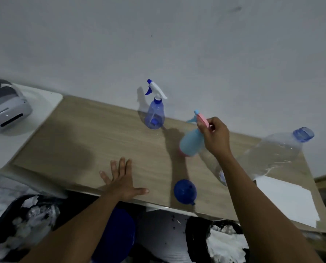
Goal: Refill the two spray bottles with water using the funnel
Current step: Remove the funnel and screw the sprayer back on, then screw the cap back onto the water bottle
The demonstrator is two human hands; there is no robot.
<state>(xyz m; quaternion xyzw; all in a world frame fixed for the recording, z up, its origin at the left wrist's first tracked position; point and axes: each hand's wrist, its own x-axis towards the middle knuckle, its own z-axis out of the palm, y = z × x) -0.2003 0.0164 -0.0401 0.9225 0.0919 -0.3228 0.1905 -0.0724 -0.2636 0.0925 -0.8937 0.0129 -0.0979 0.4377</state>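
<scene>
A clear blue spray bottle [155,112] with a white and blue trigger head stands at the back of the wooden table [93,133], by the wall. To its right stands a light blue spray bottle [190,144] with a pink trigger. My right hand [216,136] pinches that pink trigger head from above. A blue funnel [185,191] lies near the table's front edge. A large clear water bottle [272,154] with a blue neck stands at the right. My left hand [122,179] rests flat on the table, fingers spread.
A white sheet of paper [285,200] lies at the table's right front. A white headset [4,112] sits on a white surface at the left. Below the table edge are dark bins with white scraps [226,242] and a blue lid [118,232].
</scene>
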